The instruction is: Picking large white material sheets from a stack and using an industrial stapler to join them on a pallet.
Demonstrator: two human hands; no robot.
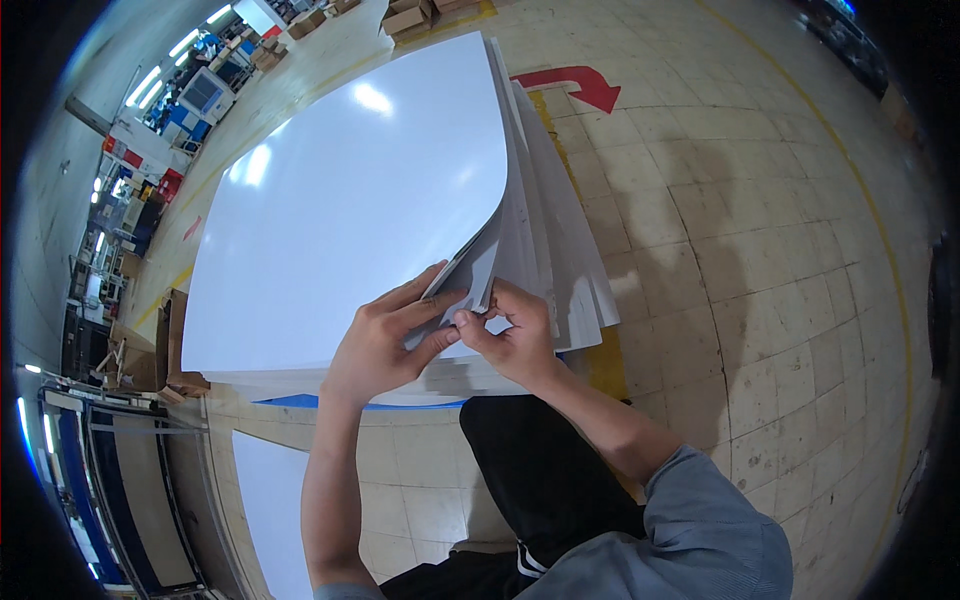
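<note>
A tall stack of large white glossy sheets lies before me, its top sheet (340, 200) shining under the lights. At the near right corner several sheets are bent up and fanned apart. My left hand (375, 340) grips the lifted corner, with fingers at the raised edge and the thumb lower down by the gap. Close beside it, my right hand (515, 335) pinches the edges of a few sheets between thumb and curled fingers. How many sheets each hand holds is hidden. The lower sheets (580, 270) stick out unevenly to the right.
Something blue (300, 402) shows under the stack. Another white sheet (270, 510) lies low at the left. Cardboard boxes stand at the left (170, 350) and far edge (408, 18). A red arrow (595, 90) and yellow lines mark the tiled floor.
</note>
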